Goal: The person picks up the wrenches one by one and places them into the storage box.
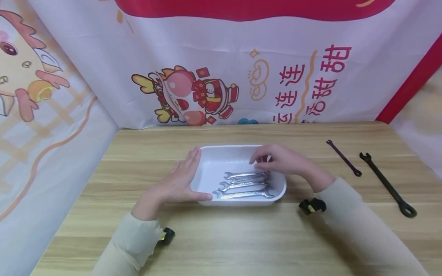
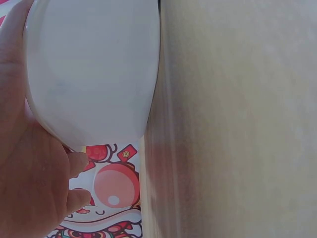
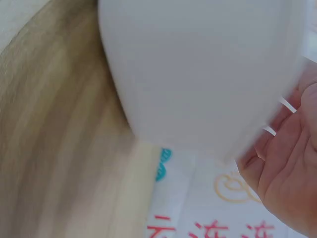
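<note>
A white plastic tray [image 1: 215,174] stands on the table, with several silver open-end wrenches [image 1: 243,184] lying side by side in its right part. My left hand [image 1: 176,182] rests on the tray's left end, fingers extended along the side and thumb at the near rim. The left wrist view shows that palm against the white wall [image 2: 94,74]. Over the right end of the tray, above the wrenches' ends, is my right hand [image 1: 281,159]. Its fingers bend loosely down, with a gap to the thumb and no tool showing between them. The right wrist view shows its palm [image 3: 285,163] beside the tray.
To the right on the wooden table [image 1: 235,237] lie a small dark purple wrench [image 1: 343,158] and a longer black wrench [image 1: 386,184]. A printed cloth [image 1: 214,46] hangs behind the table's far edge, and another [image 1: 51,145] hangs at the left.
</note>
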Action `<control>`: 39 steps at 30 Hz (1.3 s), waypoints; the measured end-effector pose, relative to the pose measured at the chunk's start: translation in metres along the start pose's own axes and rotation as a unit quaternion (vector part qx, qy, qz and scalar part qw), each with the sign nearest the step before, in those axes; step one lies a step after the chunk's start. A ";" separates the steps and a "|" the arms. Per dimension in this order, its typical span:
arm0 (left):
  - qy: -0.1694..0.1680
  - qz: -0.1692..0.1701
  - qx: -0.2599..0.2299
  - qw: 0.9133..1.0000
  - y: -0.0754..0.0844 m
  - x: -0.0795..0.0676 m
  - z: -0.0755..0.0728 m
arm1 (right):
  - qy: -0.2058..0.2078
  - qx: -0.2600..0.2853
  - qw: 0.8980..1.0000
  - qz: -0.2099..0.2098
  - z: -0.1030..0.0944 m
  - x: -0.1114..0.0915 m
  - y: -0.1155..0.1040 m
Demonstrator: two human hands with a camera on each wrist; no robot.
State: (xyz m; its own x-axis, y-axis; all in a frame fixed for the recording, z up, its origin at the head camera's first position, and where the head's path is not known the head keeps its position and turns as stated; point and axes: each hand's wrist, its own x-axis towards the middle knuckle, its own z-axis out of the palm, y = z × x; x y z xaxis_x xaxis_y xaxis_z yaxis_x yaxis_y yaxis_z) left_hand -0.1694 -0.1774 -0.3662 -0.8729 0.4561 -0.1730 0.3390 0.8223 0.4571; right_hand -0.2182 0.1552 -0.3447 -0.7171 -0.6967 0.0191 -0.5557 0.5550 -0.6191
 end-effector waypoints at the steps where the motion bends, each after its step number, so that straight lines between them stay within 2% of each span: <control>1: -0.001 -0.001 0.000 1.000 0.000 0.000 -0.001 | 0.009 0.001 1.000 0.001 -0.003 -0.004 0.000; 10: -0.002 -0.006 0.003 1.000 0.002 0.002 -0.004 | 0.089 -0.021 0.996 0.003 -0.026 -0.045 -0.001; 20: -0.001 -0.009 0.002 1.000 0.001 0.001 -0.002 | 0.146 -0.072 0.985 0.054 -0.048 -0.093 0.001; 28: 0.001 -0.004 0.006 1.000 0.000 0.001 0.000 | 0.223 -0.072 0.970 0.068 -0.065 -0.126 0.017; 32: 0.000 -0.005 0.005 1.000 0.000 0.001 0.000 | 0.251 -0.075 0.960 0.096 -0.071 -0.142 0.027; 35: -0.001 -0.005 0.002 1.000 0.000 0.001 0.001 | 0.262 -0.096 0.954 0.115 -0.075 -0.152 0.035; 39: 0.001 -0.005 0.002 1.000 0.001 0.000 0.000 | 0.257 -0.115 0.949 0.138 -0.082 -0.163 0.044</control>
State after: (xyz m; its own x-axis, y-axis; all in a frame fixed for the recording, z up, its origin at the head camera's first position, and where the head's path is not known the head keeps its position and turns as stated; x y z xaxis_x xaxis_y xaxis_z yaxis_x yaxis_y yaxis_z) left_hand -0.1690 -0.1767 -0.3662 -0.8764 0.4482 -0.1760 0.3323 0.8275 0.4526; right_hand -0.1607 0.3304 -0.3109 -0.9266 -0.2283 0.2987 -0.3511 0.8098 -0.4702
